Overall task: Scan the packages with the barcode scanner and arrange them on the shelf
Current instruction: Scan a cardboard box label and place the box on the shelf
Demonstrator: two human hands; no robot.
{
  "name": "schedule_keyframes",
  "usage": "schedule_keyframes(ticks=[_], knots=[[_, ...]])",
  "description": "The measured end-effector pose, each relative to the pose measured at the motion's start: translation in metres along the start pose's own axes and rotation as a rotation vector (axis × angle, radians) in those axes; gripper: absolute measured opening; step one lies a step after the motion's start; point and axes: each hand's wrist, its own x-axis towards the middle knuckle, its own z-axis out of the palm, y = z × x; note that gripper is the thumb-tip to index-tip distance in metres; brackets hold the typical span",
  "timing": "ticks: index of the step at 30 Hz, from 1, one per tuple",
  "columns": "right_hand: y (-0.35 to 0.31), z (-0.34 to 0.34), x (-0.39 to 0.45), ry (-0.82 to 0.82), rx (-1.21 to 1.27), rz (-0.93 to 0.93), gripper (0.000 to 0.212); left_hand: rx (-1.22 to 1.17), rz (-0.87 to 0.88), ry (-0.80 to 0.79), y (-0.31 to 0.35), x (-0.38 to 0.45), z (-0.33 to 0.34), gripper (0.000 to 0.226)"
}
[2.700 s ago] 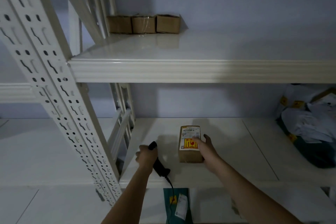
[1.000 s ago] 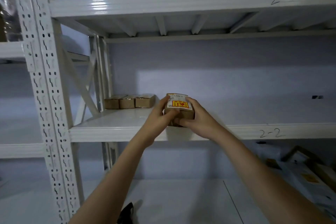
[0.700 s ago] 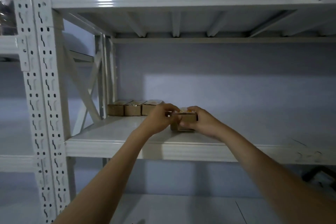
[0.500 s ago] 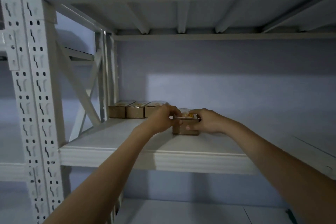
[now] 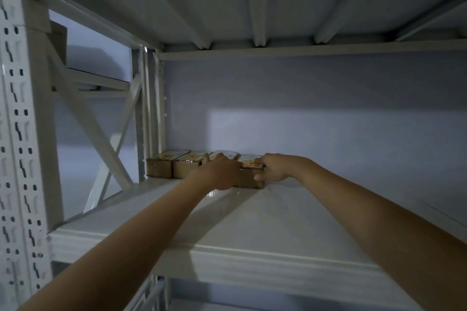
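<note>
A small brown cardboard package (image 5: pixel 250 178) with a yellow and white label rests at the back of the white shelf (image 5: pixel 252 230), at the right end of a row of three like packages (image 5: pixel 166 166). My left hand (image 5: pixel 219 171) grips its left side and partly hides the third box of the row. My right hand (image 5: pixel 274 168) grips its right side, thumb low on the front. The package sits against or very close to its left neighbour. The barcode scanner is out of view.
A perforated white upright (image 5: pixel 17 134) and diagonal braces (image 5: pixel 83 118) stand at the left. The shelf above (image 5: pixel 252 7) hangs low over the boxes. The wall (image 5: pixel 316 113) closes the back. Shelf surface stretches to the right of the row.
Both hands lifted the package from the lower shelf and slid it back and left along the upper shelf to the end of the row. The scanner stayed below.
</note>
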Motion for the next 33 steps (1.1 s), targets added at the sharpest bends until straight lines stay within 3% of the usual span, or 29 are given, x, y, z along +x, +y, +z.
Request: schedule_keyframes(ticks=[7,17,25,30,33], knots=[[-0.003,0.007,0.033,0.011,-0.074,0.041,0.059,-0.139,0.047,-0.035,-0.023,0.020,0.009,0.066],[0.008,0.017,0.048,0.051,0.046,0.027,0.062,-0.052,0.022,-0.046,-0.022,0.034,0.023,0.074],[-0.004,0.016,0.021,0.147,0.271,0.131,0.091,-0.132,-0.019,-0.024,-0.014,0.027,0.022,0.079],[-0.007,-0.001,-0.021,0.271,0.303,0.197,0.067,-0.279,-0.026,0.037,0.000,0.019,-0.001,0.074],[-0.005,-0.003,-0.057,0.273,0.359,0.240,0.073,-0.386,0.048,0.059,0.020,0.003,-0.016,0.060]])
